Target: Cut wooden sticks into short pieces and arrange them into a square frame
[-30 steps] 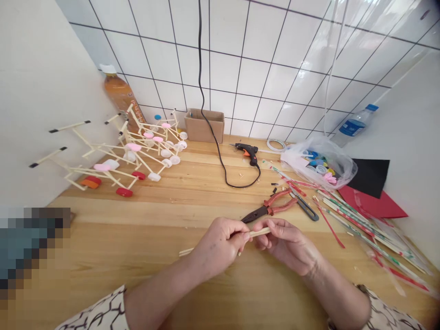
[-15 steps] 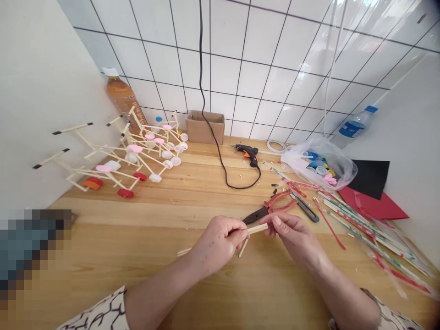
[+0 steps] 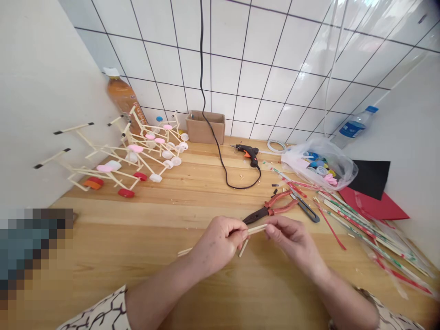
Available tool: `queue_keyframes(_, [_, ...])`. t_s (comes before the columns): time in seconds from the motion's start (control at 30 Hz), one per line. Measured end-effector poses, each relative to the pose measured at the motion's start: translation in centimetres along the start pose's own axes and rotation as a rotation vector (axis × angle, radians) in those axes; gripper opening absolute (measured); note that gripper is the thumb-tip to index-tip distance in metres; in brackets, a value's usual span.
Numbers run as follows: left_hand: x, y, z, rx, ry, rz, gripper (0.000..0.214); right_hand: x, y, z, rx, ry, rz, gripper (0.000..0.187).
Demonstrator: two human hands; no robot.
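Observation:
My left hand (image 3: 220,240) grips a bundle of thin wooden sticks (image 3: 256,230) over the wooden tabletop (image 3: 144,215). One stick runs out to the lower left (image 3: 184,251), and a short piece (image 3: 243,248) points down below my fingers. My right hand (image 3: 292,240) pinches the sticks' right end between thumb and fingers. Just beyond my hands lie red-handled pliers (image 3: 275,206), nearly touching the sticks, with a black-and-silver utility knife (image 3: 305,209) to their right.
A stick-built walking model with bottle-cap feet (image 3: 127,153) stands at the left. A glue gun (image 3: 245,153) and its black cable (image 3: 225,169) lie behind my hands. At the right lie a bag of caps (image 3: 318,165) and many striped sticks (image 3: 360,224).
My right hand has turned and closed its fingertips on the sticks' right end, moving closer to my left hand. The view has shifted slightly.

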State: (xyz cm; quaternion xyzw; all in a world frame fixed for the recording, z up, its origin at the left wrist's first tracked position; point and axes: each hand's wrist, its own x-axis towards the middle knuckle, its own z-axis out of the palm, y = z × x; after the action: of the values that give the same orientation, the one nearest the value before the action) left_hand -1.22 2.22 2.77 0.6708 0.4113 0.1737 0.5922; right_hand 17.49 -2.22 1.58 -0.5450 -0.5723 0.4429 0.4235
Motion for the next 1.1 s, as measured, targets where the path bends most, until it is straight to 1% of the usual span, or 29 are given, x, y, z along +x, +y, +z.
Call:
queue_keyframes(0.1, [0.0, 0.3, -0.2, -0.048, -0.026, -0.031, 0.023, 0.1, 0.0, 0.0, 0.420, -0.040, 0.204, 0.022])
queue_keyframes(0.2, [-0.2, 0.5, -0.4, -0.077, -0.063, -0.038, 0.027, 0.1, -0.1, 0.5, 0.715, -0.160, 0.370, 0.023])
queue_keyframes(0.27, [-0.3, 0.6, -0.4, -0.083, -0.072, -0.031, 0.030, 0.1, -0.2, 0.8, 0.860, -0.235, 0.418, 0.022])
queue_keyframes(0.33, [-0.4, 0.6, -0.4, -0.089, -0.077, -0.026, 0.030, 0.0, 0.0, 1.1, 0.950, -0.270, 0.432, 0.021])
queue_keyframes(0.57, [-0.4, 0.3, -0.2, -0.111, -0.112, -0.011, 0.028, -0.1, 0.4, 1.0, 0.995, -0.255, 0.469, 0.018])
queue_keyframes(0.73, [-0.5, 0.1, 0.0, -0.089, -0.113, 0.008, 0.029, -0.1, 0.5, 0.9, 0.957, -0.236, 0.485, 0.019])
queue_keyframes(1.1, [-0.4, 0.0, 0.1, -0.045, -0.095, 0.036, 0.029, 0.1, 0.4, 0.7, 0.943, -0.255, 0.511, 0.020])
